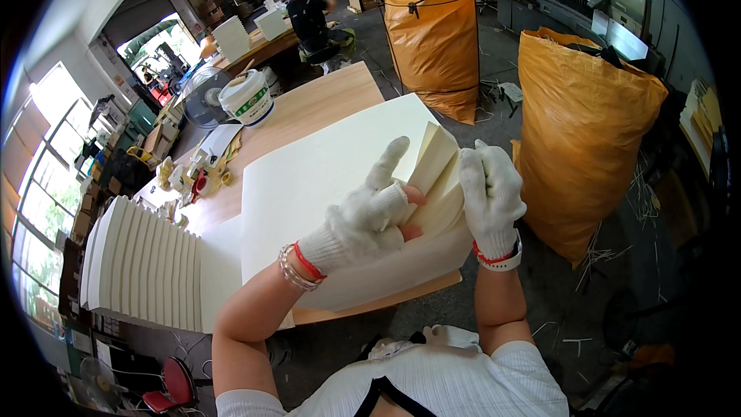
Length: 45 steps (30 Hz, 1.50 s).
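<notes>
A thick stack of large off-white paper sheets [324, 162] lies on the table in front of me. Its right-hand corner is bent up into a fan of curled sheets [437, 166]. My right hand [492, 188], in a white knit glove, is closed on the outer edge of these sheets. My left hand [363, 215] wears a similar glove with bare fingertips showing. Two of those fingertips touch the curled sheets, while a gloved digit stretches up and away, so this hand is open against the paper.
Left stands a fanned stack of thick white paper blocks [143, 270]. Tape rolls [202, 185], a white tub [247, 98] and a fan [207, 98] are farther back. Two orange sacks [432, 46] [583, 139] stand right of the table [332, 93]. Beyond, a person [310, 23] sits at another table.
</notes>
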Available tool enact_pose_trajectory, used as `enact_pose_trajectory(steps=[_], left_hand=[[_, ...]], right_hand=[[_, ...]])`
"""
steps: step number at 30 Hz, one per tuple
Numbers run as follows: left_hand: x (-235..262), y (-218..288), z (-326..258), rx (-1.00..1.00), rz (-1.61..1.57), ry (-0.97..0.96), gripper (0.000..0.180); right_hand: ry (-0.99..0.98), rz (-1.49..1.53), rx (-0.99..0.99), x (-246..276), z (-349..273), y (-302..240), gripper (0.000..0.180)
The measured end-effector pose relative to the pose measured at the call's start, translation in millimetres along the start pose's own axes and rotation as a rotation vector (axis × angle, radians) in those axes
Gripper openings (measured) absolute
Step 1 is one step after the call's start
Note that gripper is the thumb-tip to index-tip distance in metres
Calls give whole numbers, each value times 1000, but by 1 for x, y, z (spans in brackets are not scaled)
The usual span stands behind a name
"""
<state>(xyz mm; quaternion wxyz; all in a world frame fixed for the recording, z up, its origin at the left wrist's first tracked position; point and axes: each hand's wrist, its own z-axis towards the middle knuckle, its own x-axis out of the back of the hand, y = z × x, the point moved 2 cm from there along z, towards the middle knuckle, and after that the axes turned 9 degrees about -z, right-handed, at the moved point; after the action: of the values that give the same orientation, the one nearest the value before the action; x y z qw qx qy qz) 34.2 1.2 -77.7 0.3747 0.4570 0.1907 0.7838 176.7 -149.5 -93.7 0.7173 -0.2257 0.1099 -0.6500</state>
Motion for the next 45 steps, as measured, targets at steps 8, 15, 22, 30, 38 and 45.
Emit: enact_pose_trajectory(steps=[8, 15, 22, 30, 38, 45], left_hand=[[6, 12, 11, -146, 230, -206, 34], [0, 6, 4, -67, 4, -17, 29], [5, 17, 10, -65, 166, -124, 31], [4, 11, 5, 22, 57, -65, 36], [4, 15, 8, -111, 207, -135, 36], [1, 13, 6, 102, 64, -65, 29]], right_hand=[[-57, 48, -50, 3, 2, -1, 10], [-5, 44, -21, 1, 0, 0, 7], [-43, 85, -28, 4, 0, 2, 10], [-34, 71, -97, 3, 1, -1, 15], [-59, 106, -117, 4, 1, -2, 17], [-32, 98, -137, 2, -2, 2, 16]])
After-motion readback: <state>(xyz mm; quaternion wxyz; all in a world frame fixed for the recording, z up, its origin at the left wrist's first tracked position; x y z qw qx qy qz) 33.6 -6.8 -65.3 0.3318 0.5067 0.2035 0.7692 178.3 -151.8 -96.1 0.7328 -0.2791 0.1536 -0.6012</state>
